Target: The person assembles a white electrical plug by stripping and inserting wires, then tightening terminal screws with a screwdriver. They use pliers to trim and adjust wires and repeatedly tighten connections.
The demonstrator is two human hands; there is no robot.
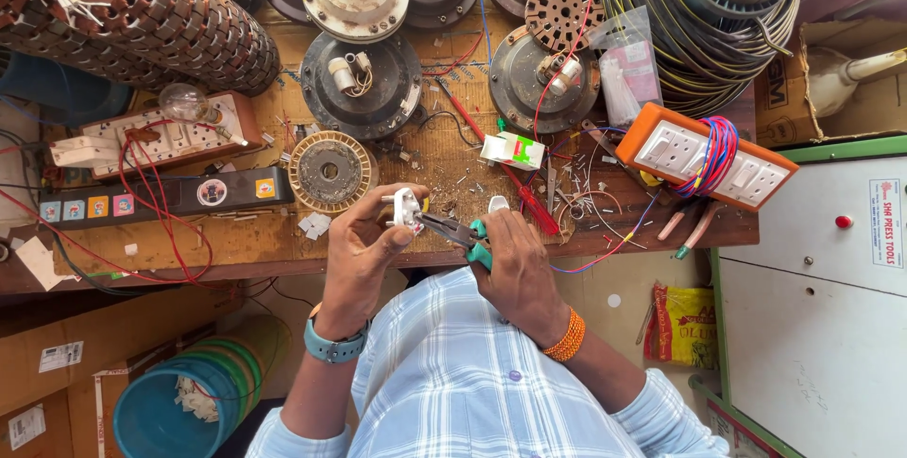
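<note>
Two hands are seen over the near edge of a cluttered wooden bench (236, 241), both closed on what they carry. A white plug (404, 207) is gripped in the left hand (364, 245), the fingers curled round its body and the thumb pressed on its near side; a teal watch (333, 346) is worn on that wrist. Pliers (455, 229) with green handles are held in the right hand (515, 274), the fingers wrapped tight round the handles, and orange bangles (567, 337) are worn on that wrist. The pliers' nose is laid against the right side of the plug, touching it; whether a pin or wire is pinched there cannot be told.

Just beyond the left hand a cream wound stator (330, 172) is seen lying flat on the bench. A red screwdriver (515, 189) is laid slantwise past the right hand, with a small white-and-green box (511, 150) beside its shaft. Wire offcuts are scattered about this patch. Farther right an orange switchboard (704, 155) with white sockets is set, a bundle of red and blue wire looped across it. To the left a black strip (151, 198) with coloured stickers is placed along the bench, and behind it a wooden socket board (161, 137) with a clear bulb (184, 102). Dark round motor housings (364, 80) are ranged along the back.
</note>
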